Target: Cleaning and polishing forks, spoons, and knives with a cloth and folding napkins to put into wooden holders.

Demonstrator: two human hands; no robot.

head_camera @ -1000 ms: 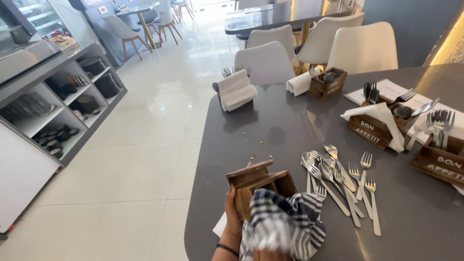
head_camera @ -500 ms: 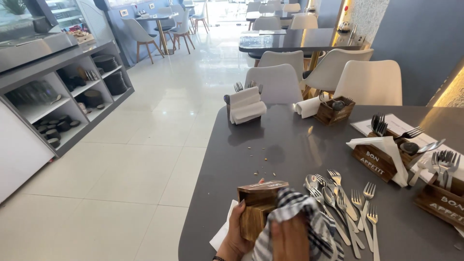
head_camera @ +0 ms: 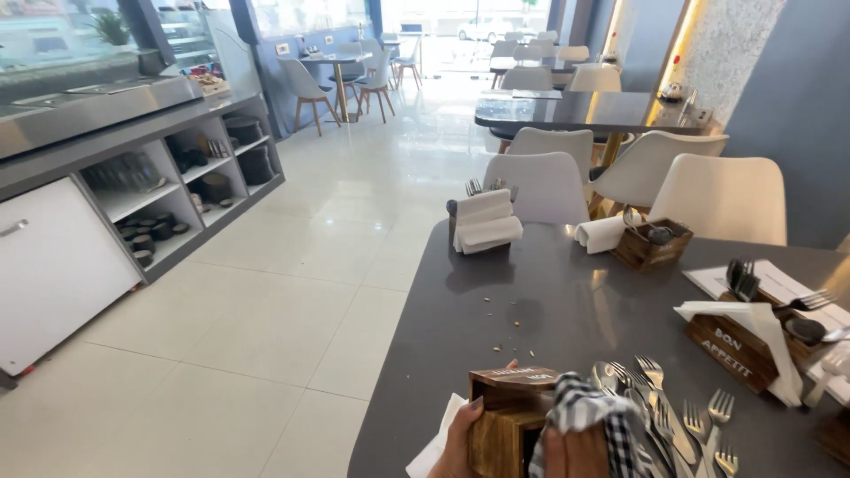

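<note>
While the left hand grips the small wooden caddy upright at the table's near edge, the right hand, fingers closed on a checkered cloth, presses against it from three o'clock.

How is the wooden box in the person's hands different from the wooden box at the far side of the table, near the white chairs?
The wooden box in the hands is lifted at the near edge of the table, gripped by the left hand; the far wooden box rests on the table untouched. A checked cloth, pressed by the right hand, covers the near one; the far one holds cutlery, with a rolled white napkin beside it. Both are brown wood.
</note>
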